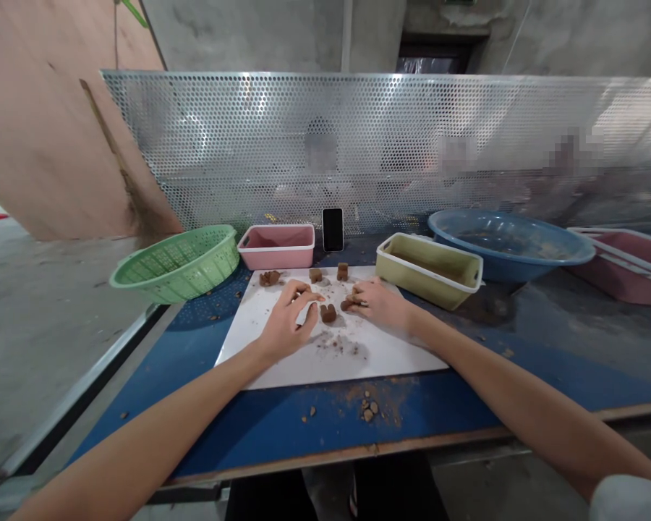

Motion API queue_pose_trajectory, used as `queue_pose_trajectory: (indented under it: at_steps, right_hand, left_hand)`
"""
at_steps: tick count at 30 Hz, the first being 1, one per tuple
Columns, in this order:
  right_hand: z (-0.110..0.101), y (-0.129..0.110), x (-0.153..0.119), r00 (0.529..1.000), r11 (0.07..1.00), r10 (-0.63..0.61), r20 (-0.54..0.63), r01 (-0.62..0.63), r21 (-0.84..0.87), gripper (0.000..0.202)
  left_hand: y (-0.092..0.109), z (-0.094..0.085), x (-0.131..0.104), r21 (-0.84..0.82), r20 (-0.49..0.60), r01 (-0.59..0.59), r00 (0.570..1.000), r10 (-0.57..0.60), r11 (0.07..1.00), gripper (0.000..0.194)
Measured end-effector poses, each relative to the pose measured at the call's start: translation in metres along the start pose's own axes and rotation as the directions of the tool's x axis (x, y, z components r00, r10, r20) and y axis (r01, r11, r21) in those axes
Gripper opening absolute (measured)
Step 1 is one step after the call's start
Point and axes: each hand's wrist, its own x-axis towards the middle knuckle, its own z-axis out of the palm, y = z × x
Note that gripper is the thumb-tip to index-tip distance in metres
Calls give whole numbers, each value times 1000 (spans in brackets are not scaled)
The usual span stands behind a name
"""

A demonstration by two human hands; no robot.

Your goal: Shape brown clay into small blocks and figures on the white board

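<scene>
My left hand hovers over a white board, its fingers curved and thumb apart, holding nothing that I can see. Just right of its fingertips, a notched brown clay piece rests on the board. My right hand has its fingers closed around a small brown clay lump, partly covered by the fingertips. Along the board's far edge sit a crumbly clay piece and two blocky ones, a left block and a right block. Brown crumbs lie scattered on the board.
Behind the board are a green basket, a pink bin, a phone-like device and an olive bin. A blue basin and dark pink bins stand right. Clay bits lie near the table's front edge.
</scene>
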Motion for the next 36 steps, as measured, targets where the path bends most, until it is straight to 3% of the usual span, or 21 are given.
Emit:
queue_pose_trajectory:
  at_steps: [3,8,14,18,22,30,36]
  right_hand:
    - [0,1,1,999,1000,21,-31,-22,-17,28]
    - [-1,6,3,999,999,-33,20,33,-9,25]
    - [-2,6,3,1000,998,10,13,-10,-57,25]
    - [-5,1,3,996,984,-79,41,84,-156,26]
    - [-12,-7,2,997,967,-65,42,74,-244,27]
    - [-15,-11,1,998,977,-13,-60,-1,-215,28]
    - [-7,-8,6,999,984,-51,8,51,-172,22]
  left_hand:
    - [0,0,0,11,0,-10,1000,10,1000,20]
    - [0,1,1,6,-10,-14,1000,14,1000,20]
    - [-5,1,1,17,-16,9,1000,-9,1000,21]
    - [-7,1,1,15,-18,54,998,-53,998,21]
    - [-8,1,1,9,-20,87,996,-87,996,21]
    - [-7,2,2,9,-11,63,998,-63,998,22]
    - [-6,2,1,16,-22,60,998,-60,998,21]
